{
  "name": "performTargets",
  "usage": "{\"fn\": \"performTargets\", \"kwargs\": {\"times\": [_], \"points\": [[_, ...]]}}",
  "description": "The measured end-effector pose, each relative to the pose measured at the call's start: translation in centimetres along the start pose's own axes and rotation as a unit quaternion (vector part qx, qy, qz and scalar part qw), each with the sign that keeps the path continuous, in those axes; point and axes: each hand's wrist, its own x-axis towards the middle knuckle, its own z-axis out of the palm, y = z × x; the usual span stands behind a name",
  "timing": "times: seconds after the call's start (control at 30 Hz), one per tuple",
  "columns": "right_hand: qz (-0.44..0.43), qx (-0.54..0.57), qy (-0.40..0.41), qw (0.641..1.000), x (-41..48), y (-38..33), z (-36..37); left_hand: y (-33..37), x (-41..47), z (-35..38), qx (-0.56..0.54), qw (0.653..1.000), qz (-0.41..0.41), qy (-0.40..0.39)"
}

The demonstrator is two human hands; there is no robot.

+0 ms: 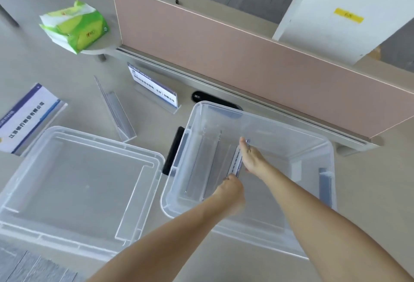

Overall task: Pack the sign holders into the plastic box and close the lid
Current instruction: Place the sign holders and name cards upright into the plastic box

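Clear plastic box (257, 124) sits open toward the right of the surface near the back edge, w/ two sign holders (201, 163) already upright inside along its left side & a third sign holder (235, 163) w/ printed insert held on edge beside them. Its clear lid (74, 183) lies flat, off the box, at front left. Three more sign holders are out on the surface: one w/ blue-white card (29, 118) at left edge, an empty one (115, 109) mid-left, one w/ card (154, 89) standing near the back.

Desk (74, 93) carries: plastic box (322, 147) under both hands, lid (44, 221) left of them, three sign holders (116, 111) beyond (one empty), tissue pack (76, 26) far left.
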Motion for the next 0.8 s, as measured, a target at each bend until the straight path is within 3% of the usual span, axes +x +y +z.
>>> {"fn": "performTargets", "kwargs": {"times": [0.23, 0.8], "points": [[0.035, 0.119, 0.012, 0.992, 0.1, -0.9, 1.0, -0.8, 0.0, -0.5, -0.068, 0.998, 0.001, 0.007], [0.028, 0.088, 0.004, 0.996, 1.3, -1.8, 2.5, -1.4, -0.6, -1.3, -0.149, 0.988, 0.0, 0.041]]}}
